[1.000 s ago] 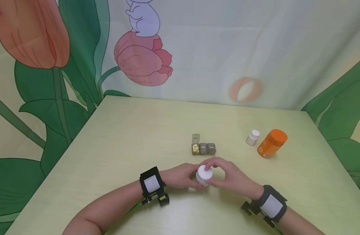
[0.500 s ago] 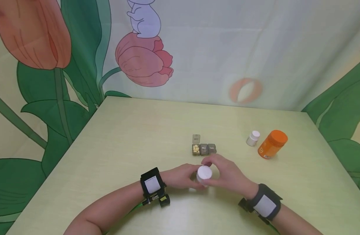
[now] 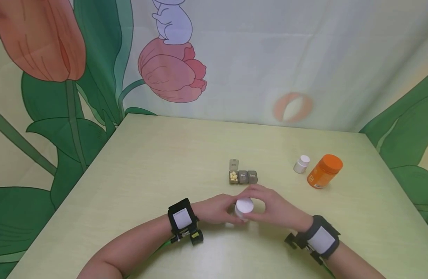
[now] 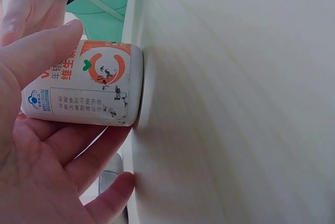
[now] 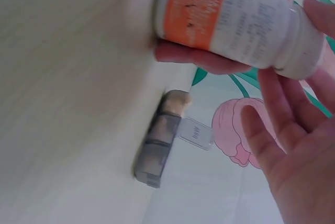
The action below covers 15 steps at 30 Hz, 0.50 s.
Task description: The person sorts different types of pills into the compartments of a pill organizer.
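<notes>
A white pill bottle (image 3: 242, 212) with an orange-and-white label stands upright on the table between both hands. My left hand (image 3: 217, 209) grips its body, thumb on one side and fingers on the other, as the left wrist view shows. At the top, my right hand (image 3: 275, 207) has its thumb and fingers round the white cap (image 5: 302, 46), which is on the bottle. Just beyond the hands lies a small grey pill organizer (image 3: 243, 177). Its left compartment has the lid (image 3: 233, 164) flipped back and holds pale yellow tablets (image 3: 233, 177); the other two compartments are closed.
A small white bottle (image 3: 301, 164) stands at the right, beside a larger orange jar (image 3: 324, 171) with an orange lid. The pale table (image 3: 172, 155) ends at a printed curtain (image 3: 242, 69) behind. Both wrists wear black camera straps (image 3: 182, 219).
My right fingers have shifted from over the top of the cap to its rim, and the right wrist turned left, then back right. The left hand kept its hold on the bottle.
</notes>
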{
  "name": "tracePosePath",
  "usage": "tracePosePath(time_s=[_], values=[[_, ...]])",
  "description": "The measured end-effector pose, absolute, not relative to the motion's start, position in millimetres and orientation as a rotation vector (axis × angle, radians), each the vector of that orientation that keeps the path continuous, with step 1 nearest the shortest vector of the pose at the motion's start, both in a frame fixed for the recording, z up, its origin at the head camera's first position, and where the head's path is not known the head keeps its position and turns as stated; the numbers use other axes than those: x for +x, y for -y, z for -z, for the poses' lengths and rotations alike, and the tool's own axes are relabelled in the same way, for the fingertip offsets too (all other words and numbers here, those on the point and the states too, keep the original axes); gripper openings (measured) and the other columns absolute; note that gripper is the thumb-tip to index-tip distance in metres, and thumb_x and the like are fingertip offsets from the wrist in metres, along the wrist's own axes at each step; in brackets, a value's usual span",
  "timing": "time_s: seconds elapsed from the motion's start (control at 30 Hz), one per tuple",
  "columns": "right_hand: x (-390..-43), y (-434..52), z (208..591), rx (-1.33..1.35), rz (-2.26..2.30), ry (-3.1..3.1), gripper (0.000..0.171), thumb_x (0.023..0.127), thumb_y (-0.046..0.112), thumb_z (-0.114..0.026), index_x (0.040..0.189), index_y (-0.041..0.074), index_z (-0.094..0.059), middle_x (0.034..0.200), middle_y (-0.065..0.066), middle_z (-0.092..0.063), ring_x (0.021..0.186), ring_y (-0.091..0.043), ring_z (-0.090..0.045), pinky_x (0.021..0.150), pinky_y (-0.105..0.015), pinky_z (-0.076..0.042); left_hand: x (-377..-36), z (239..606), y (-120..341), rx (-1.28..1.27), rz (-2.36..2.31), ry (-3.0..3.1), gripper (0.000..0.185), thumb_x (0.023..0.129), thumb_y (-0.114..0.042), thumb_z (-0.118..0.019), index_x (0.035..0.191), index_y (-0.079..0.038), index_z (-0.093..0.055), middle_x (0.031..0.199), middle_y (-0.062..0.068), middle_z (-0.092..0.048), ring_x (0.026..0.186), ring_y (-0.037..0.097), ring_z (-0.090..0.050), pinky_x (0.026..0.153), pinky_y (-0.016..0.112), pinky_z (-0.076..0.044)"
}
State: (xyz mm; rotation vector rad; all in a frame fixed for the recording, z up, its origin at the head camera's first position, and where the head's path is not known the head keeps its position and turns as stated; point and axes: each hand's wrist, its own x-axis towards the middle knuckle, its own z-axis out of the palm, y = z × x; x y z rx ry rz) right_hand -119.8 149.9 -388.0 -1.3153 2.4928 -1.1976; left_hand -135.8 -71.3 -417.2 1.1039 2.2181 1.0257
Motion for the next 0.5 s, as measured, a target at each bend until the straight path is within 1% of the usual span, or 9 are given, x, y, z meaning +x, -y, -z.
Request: tracePosePath(time_s=[0.13, 0.3, 0.37, 0.5], values=[[-124.4, -150.5, 382.9, -1.33, 1.167, -2.435, 0.041, 0.083, 0.019, -0.079, 0.122, 0.017, -0.066, 0.112, 0.011, -0.062, 0.106, -0.012, -0.057, 0.091, -0.04, -0.046, -136.3, 418.2, 71.6, 1.093, -1.04, -2.2, 0.057, 0.088, -0.03, -0.073, 0.138, -0.015, -0.05, 0.115, -0.01, -0.061, 0.104, 0.002, -0.053, 0.093, 0.025, -0.04], [-126.7, -149.6, 379.9, -1.322, 1.143, -2.448, 0.039, 0.081, 0.021, -0.081, 0.117, 0.018, -0.067, 0.11, 0.012, -0.063, 0.103, -0.01, -0.057, 0.088, -0.043, -0.048, -136.8, 419.3, 72.3, 1.072, -1.06, -2.166, 0.057, 0.089, -0.029, -0.073, 0.139, -0.014, -0.048, 0.116, -0.009, -0.06, 0.104, 0.003, -0.054, 0.093, 0.026, -0.042], [-126.8, -149.6, 379.5, -1.316, 1.149, -2.449, 0.039, 0.081, 0.021, -0.081, 0.117, 0.018, -0.067, 0.109, 0.012, -0.064, 0.103, -0.01, -0.057, 0.088, -0.042, -0.048, -137.0, 419.0, 72.1, 1.07, -1.061, -2.16, 0.056, 0.089, -0.029, -0.072, 0.138, -0.014, -0.049, 0.115, -0.01, -0.061, 0.102, 0.003, -0.054, 0.092, 0.026, -0.042], [-127.1, -150.5, 380.5, -1.313, 1.178, -2.413, 0.038, 0.083, 0.021, -0.079, 0.119, 0.018, -0.067, 0.111, 0.01, -0.064, 0.105, -0.012, -0.057, 0.09, -0.043, -0.047, -137.2, 418.8, 71.4, 1.068, -1.066, -2.158, 0.053, 0.088, -0.029, -0.073, 0.134, -0.013, -0.052, 0.113, -0.011, -0.061, 0.101, 0.003, -0.054, 0.092, 0.026, -0.042]])
